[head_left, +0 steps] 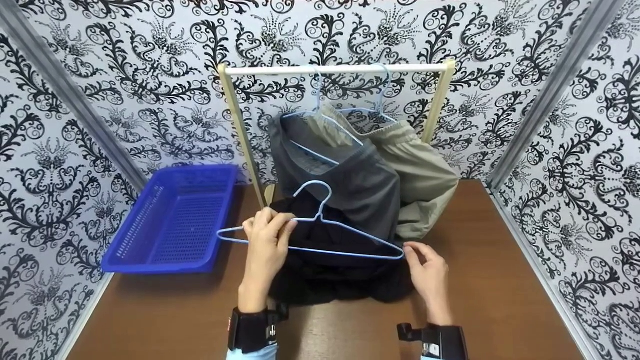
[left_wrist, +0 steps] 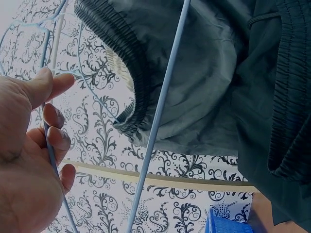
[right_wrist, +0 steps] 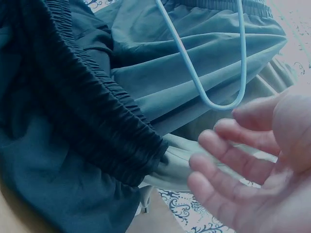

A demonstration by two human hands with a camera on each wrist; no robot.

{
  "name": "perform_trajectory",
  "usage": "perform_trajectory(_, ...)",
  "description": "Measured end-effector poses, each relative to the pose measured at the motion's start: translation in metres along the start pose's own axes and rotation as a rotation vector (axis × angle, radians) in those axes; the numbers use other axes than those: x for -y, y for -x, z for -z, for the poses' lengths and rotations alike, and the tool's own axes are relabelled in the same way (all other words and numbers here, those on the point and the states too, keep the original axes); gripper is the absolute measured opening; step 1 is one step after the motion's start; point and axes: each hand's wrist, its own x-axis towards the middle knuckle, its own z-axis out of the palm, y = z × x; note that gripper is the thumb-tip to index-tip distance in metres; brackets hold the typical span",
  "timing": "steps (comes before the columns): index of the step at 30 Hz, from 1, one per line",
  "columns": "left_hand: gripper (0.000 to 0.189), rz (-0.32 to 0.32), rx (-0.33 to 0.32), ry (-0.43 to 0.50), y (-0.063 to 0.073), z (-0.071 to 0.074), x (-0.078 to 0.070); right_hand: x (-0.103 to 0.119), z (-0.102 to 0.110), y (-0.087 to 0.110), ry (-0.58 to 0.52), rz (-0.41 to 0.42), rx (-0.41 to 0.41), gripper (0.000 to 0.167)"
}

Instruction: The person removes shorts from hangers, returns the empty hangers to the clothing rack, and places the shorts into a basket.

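Note:
A light-blue wire hanger [head_left: 345, 254] is held upright, hook at the top, above a heap of black cloth. My left hand [head_left: 268, 230] grips its left shoulder; in the left wrist view the fingers [left_wrist: 57, 140] curl round the wire. Beside the hanger's right end is my right hand [head_left: 429, 270], its fingers loosely bent and holding nothing. In the right wrist view the thumb is at the wire's rounded end [right_wrist: 221, 106]; whether it touches, I cannot tell. Below lies a black garment [head_left: 330, 287] with a gathered elastic waistband [right_wrist: 92, 92], partly hidden behind the hanger and left hand.
Behind stands a rack with a white rail [head_left: 270, 70] and wooden posts. Dark grey bottoms [head_left: 350, 185] and beige bottoms [head_left: 430, 175] hang there on blue hangers. A blue plastic basket [head_left: 112, 247] stands at left on the brown table [head_left: 500, 310]. Patterned walls enclose the table.

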Motion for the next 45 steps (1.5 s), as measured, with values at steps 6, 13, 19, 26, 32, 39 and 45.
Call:
perform_trajectory(6,0.003,-0.011,-0.001,0.010,0.0005,-0.0013,0.0007,0.0023,-0.0021,-0.0009,-0.216,0.093,0.103,0.013)
perform_trajectory(13,0.011,-0.006,0.011,0.044,0.0010,-0.0013,-0.0009,0.0059,-0.0019,0.0037,-0.408,0.047,0.341,0.020)
perform_trajectory(19,0.007,-0.016,0.014,0.053,0.0013,-0.0025,-0.0019,0.0072,-0.0012,0.0057,-0.451,0.009,0.453,0.021)
perform_trajectory(26,0.006,-0.026,0.012,0.054,0.0016,-0.0039,-0.0008,0.0084,-0.0019,0.0053,-0.517,0.026,0.474,0.020)
perform_trajectory(32,0.009,-0.039,-0.002,0.060,0.0014,-0.0056,0.0009,0.0067,-0.0029,0.0056,-0.594,0.032,0.455,0.020)
perform_trajectory(39,0.016,-0.037,0.001,0.050,0.0019,-0.0059,0.0010,0.0031,-0.0036,0.0050,-0.590,-0.001,0.420,0.022)
perform_trajectory(45,0.026,-0.038,0.023,0.034,0.0019,-0.0053,0.0030,0.0030,-0.0029,0.0051,-0.589,-0.011,0.404,0.022)
